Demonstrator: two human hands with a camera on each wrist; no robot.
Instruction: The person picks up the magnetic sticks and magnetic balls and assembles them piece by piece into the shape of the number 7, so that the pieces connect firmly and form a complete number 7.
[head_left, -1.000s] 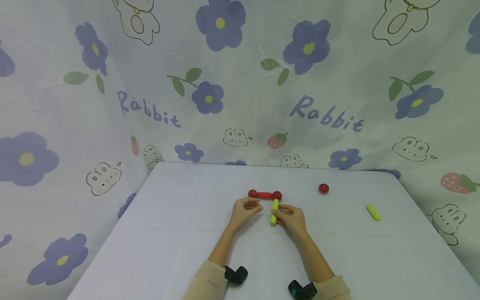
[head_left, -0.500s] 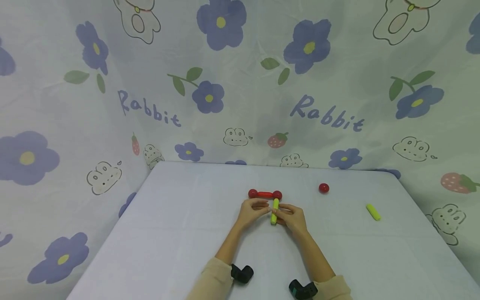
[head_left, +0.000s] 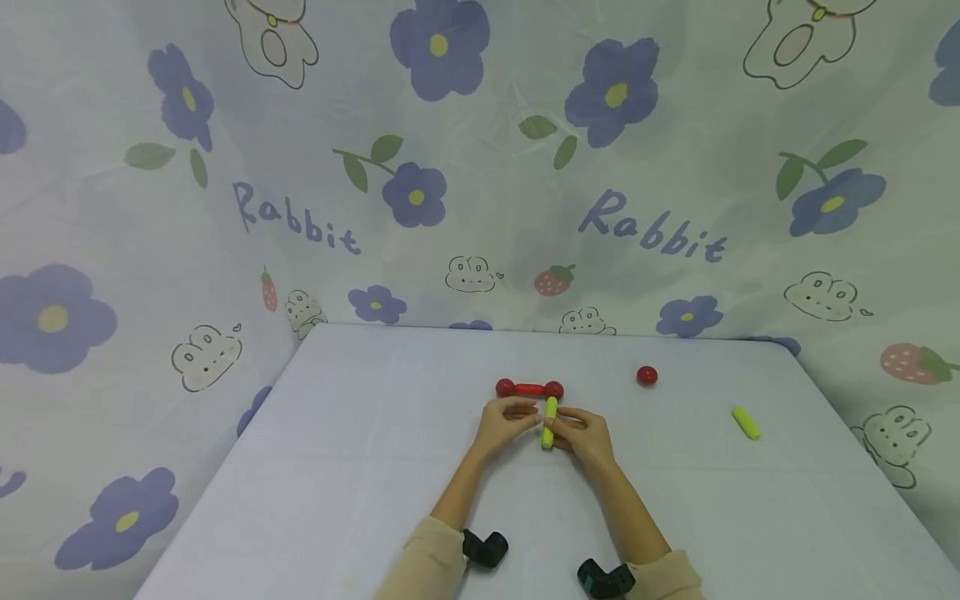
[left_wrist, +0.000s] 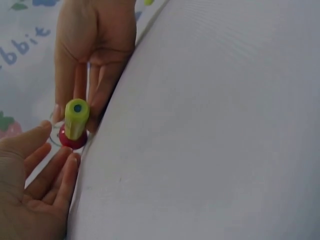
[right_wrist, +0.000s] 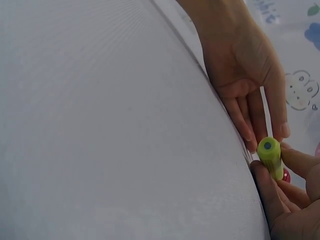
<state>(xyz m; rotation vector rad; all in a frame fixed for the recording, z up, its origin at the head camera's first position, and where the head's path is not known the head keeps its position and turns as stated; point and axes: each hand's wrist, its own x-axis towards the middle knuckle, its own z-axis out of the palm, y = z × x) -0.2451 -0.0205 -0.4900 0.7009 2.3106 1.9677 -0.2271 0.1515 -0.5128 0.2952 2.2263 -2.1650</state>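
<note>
My right hand (head_left: 588, 439) pinches a yellow-green rod (head_left: 550, 423) between thumb and fingers. A dark dot marks the rod's near end (left_wrist: 77, 108). Its far end meets a red ball (head_left: 553, 390), which a short red rod (head_left: 530, 389) links to another red ball (head_left: 506, 387) on the left. Just left of the yellow-green rod is my left hand (head_left: 504, 429), its fingers loosely bent. In the left wrist view a small gap shows between the left thumb (left_wrist: 40, 134) and that rod. Whether any left fingertip touches it I cannot tell.
One loose red ball (head_left: 647, 376) lies towards the back right of the white table (head_left: 337, 467). Another yellow-green rod (head_left: 746, 423) lies further right. A printed cloth (head_left: 480, 167) hangs behind the table.
My left hand has moved right, closer to the yellow-green rod, then stayed there. The right hand keeps its grip on the rod and has hardly moved.
</note>
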